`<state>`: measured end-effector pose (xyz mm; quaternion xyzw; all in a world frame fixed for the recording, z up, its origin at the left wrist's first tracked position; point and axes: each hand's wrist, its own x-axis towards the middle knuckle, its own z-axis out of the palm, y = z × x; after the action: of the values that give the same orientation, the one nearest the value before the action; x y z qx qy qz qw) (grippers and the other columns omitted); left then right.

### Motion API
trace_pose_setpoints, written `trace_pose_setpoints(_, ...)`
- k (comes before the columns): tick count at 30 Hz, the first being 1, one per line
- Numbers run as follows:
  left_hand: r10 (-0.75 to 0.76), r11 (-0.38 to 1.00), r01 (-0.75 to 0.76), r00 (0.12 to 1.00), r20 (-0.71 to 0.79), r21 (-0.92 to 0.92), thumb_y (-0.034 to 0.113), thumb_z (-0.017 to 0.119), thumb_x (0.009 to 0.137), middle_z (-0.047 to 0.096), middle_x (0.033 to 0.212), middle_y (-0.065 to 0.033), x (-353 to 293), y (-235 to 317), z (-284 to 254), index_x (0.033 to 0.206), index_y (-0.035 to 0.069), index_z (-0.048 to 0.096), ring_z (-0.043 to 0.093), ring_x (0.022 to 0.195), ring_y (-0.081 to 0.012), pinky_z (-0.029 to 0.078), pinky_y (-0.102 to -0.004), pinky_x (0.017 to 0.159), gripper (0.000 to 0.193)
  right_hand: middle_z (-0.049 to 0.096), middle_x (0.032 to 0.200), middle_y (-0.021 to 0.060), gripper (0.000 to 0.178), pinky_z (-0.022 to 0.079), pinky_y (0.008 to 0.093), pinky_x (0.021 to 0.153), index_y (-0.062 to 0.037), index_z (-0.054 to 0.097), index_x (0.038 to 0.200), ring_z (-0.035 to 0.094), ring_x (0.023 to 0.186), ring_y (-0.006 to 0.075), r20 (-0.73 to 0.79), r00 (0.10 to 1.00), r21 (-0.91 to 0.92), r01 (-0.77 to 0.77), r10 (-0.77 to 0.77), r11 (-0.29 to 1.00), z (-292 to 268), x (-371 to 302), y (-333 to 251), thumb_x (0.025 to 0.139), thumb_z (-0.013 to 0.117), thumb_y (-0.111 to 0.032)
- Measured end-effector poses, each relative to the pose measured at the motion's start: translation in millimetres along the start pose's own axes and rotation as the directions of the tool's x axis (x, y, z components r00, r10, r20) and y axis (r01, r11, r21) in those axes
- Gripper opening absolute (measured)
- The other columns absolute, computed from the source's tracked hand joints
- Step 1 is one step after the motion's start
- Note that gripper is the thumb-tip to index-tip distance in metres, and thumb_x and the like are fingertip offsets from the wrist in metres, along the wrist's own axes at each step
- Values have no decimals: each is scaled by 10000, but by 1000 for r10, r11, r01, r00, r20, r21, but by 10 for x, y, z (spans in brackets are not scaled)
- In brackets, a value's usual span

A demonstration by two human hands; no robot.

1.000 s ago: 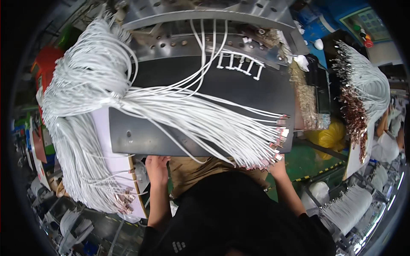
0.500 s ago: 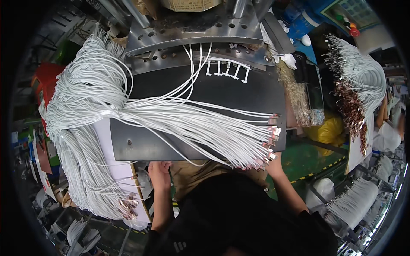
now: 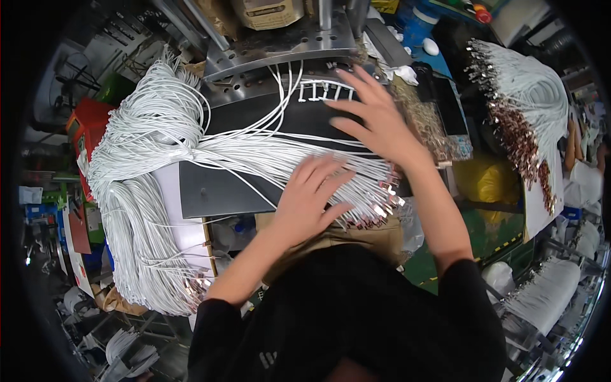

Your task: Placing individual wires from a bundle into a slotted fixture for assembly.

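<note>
A large bundle of white cables (image 3: 254, 149) fans rightward across a black work surface (image 3: 216, 191), its metal connector ends (image 3: 388, 200) at the right. My left hand (image 3: 312, 197) rests over the cables near those ends, fingers spread. My right hand (image 3: 375, 121) reaches above the surface, fingers apart, by a white molded plastic strip with short branches (image 3: 312, 90), which it partly covers. Nothing shows between its fingers. A few cables run up from the bundle into a steel press (image 3: 273, 60) at the back.
More white cables (image 3: 140, 242) hang over a pale board at the left, beside a red box (image 3: 89, 124). At the right stand clear plastic scraps (image 3: 417, 114), a yellow bag (image 3: 490, 184) and another hanging cable bundle (image 3: 534, 95). A blue container (image 3: 421, 25) is behind.
Both hands have risen from below the front edge. The left now lies over the cables; the right has reached forward to the plastic strip. The whole view has shifted slightly.
</note>
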<state>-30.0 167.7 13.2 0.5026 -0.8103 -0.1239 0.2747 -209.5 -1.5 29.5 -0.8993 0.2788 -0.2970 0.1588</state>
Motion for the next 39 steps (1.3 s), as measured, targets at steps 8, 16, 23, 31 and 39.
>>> trace_pose_setpoints(8,-154,954,110,977,145,278,352,654,924,568,1308,-197,287,-858,-531,1287,18,558,547,1188,-382,421,-445,1019,502,723,1048,122,355,500,331,893,6,735,1025,653,995,180,310,862,551,-507,401,663,-734,-1026,467,1002,550,-297)
trace_pose_setpoints(16,-391,916,292,804,449,274,286,650,933,617,966,-118,331,-1454,-1218,1101,-3,571,566,851,-269,454,-358,812,344,730,792,93,386,546,282,648,10,741,842,668,646,167,728,129,168,-986,673,7,85,-3646,1027,937,588,-332)
trace_pose_setpoints(23,-524,829,559,790,318,-24,259,655,930,601,823,-67,197,-1672,-1343,987,3,582,528,763,-152,433,-329,719,273,723,925,106,339,559,316,643,16,693,1071,699,698,214,13,-312,425,-858,950,-287,1827,-4918,1518,957,579,-282)
trace_pose_setpoints(31,-476,879,463,844,250,109,348,759,815,712,971,-180,268,-1139,-1011,1163,-83,636,672,883,-254,503,-356,815,567,692,909,75,243,531,282,773,-3,673,1034,653,822,145,-411,282,567,-666,867,485,302,-3065,855,1000,553,-211)
trace_pose_setpoints(39,-216,941,280,930,298,-192,270,709,879,684,878,-175,975,-504,-759,1082,-8,653,637,788,-299,496,-366,749,348,669,1094,165,511,496,412,928,-61,604,1246,643,1026,335,-99,989,-91,-116,107,989,-329,101,-745,803,751,-269)
